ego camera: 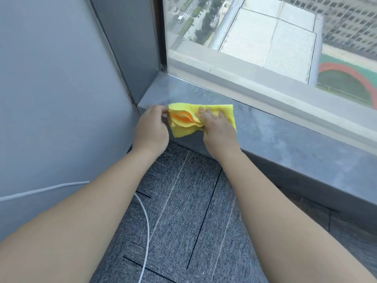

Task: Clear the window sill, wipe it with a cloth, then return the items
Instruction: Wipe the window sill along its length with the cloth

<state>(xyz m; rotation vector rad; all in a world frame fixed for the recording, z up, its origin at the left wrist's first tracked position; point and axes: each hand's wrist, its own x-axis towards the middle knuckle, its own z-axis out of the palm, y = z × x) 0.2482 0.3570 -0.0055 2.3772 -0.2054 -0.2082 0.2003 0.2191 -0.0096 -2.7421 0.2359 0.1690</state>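
Note:
A yellow cloth (183, 117), folded in loose layers, lies on the grey stone window sill (285, 137) near its left corner. My right hand (217, 127) rests flat on the cloth's right half, fingers spread, pressing it down. At the cloth's left edge my left hand (152, 127) pinches the folds between its fingertips. No other items stand on the visible part of the sill.
A grey wall panel (51, 88) closes the sill's left end. The window glass (265, 27) rises right behind the sill. Grey carpet (183, 221) lies below, with a white cable (145, 231) curving across it from the left.

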